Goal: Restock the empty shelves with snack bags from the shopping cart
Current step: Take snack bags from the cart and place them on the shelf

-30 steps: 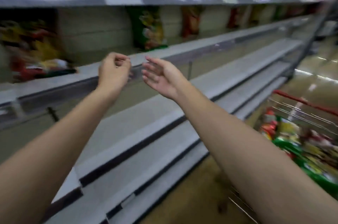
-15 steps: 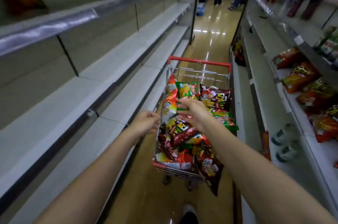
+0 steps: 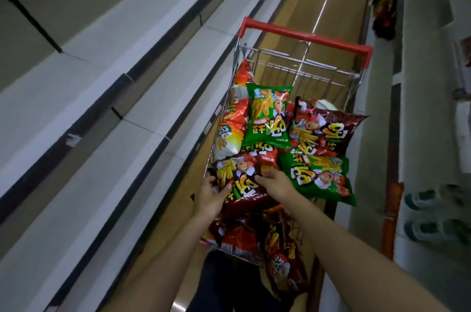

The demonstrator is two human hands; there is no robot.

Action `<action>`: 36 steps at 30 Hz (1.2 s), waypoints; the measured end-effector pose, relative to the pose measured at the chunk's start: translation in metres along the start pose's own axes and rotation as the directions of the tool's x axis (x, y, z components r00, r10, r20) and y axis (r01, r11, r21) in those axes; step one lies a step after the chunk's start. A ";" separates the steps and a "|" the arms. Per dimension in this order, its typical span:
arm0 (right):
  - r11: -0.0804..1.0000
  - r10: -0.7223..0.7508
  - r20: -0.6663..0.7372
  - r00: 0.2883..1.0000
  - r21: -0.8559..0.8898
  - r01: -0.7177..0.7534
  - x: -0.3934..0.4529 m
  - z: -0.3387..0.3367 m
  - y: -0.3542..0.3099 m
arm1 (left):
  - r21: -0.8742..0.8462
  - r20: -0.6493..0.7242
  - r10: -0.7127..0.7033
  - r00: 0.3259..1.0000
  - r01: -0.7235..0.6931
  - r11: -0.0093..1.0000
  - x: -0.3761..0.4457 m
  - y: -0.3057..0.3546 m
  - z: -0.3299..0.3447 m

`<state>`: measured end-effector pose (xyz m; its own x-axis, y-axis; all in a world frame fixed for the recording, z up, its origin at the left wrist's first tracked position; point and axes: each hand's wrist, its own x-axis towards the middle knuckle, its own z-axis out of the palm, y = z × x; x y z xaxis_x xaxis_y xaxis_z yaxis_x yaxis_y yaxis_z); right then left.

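A wire shopping cart (image 3: 303,36) with a red handle stands in the aisle, heaped with red, dark brown and green snack bags. Both my hands are on one dark red bag (image 3: 239,179) at the near left of the heap. My left hand (image 3: 212,197) takes its left edge, fingers curled round it. My right hand (image 3: 274,183) pinches its upper right part. A green bag (image 3: 321,175) lies just right of my right hand, and another green bag (image 3: 267,115) lies on top further back. Bare grey shelves (image 3: 84,77) run along the left.
Another shelf unit (image 3: 423,82) lines the right side with blurred packets and cans. The shiny floor (image 3: 331,5) stretches ahead beyond the cart. My dark trouser leg (image 3: 229,283) shows below the cart's near end. A brown bag (image 3: 283,268) hangs over the cart's near edge.
My view swung from the left shelves down to the cart. Both hands dropped from shelf height into the heap and closed on the dark red bag.
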<state>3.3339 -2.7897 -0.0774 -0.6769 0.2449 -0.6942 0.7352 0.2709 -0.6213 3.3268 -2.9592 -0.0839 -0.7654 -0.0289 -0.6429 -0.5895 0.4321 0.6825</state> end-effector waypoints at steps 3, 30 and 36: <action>0.994 -0.003 0.012 1.000 -0.108 0.004 0.012 0.015 0.004 | 0.128 0.168 -0.009 0.986 -0.012 0.992 0.006 0.006 0.009; 0.907 -0.230 0.340 0.912 -0.264 0.328 0.012 -0.034 -0.067 | 0.560 0.737 0.283 0.614 -0.789 0.252 0.037 0.108 -0.035; 0.870 -0.307 0.252 0.918 -0.318 0.378 0.016 -0.036 -0.069 | 0.559 0.597 0.633 0.493 -0.821 0.112 0.021 0.083 -0.035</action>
<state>3.2714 -2.7713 -0.0324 -0.8379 -0.0927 -0.5379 0.3721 0.6240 -0.6871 3.2527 -2.9555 -0.0287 -0.5964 0.7974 -0.0921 0.7070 0.5762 0.4101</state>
